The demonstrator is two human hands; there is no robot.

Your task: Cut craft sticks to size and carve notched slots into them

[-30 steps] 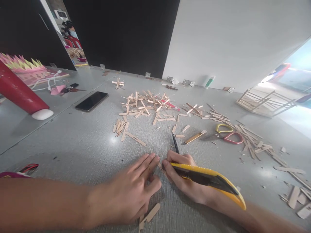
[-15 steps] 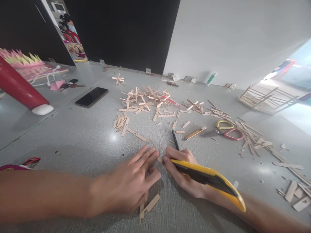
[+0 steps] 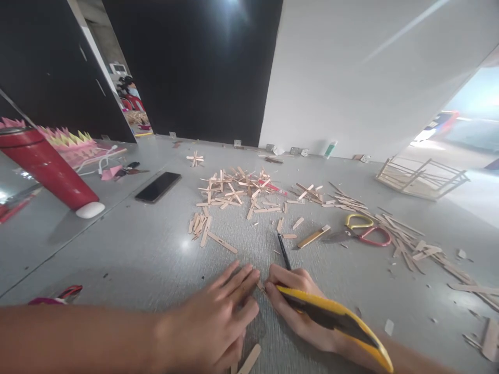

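Observation:
My left hand (image 3: 224, 314) lies low on the grey table, fingers stretched out and held close together. Its fingertips press on a small wooden craft stick piece (image 3: 261, 285), mostly hidden between the hands. My right hand (image 3: 300, 309) is closed around a yellow-and-black utility knife (image 3: 331, 317), whose handle slants back toward me. Its blade is hidden near the left fingertips. Just beyond the right knuckles lies a black pen (image 3: 284, 252). Another craft stick (image 3: 250, 359) pokes out below my left hand.
Beyond the hands lie a craft stick pile (image 3: 234, 189), a cut strip (image 3: 222, 242) and scissors (image 3: 358, 228). A phone (image 3: 159, 187) and a red bottle (image 3: 58, 174) stand off to the left. A stick frame (image 3: 423, 179) sits at the far right, near a glue tube (image 3: 330, 149).
The view has tilted up, so the table things and both hands appear lower in the picture. The hands keep nearly the same pose around the small stick.

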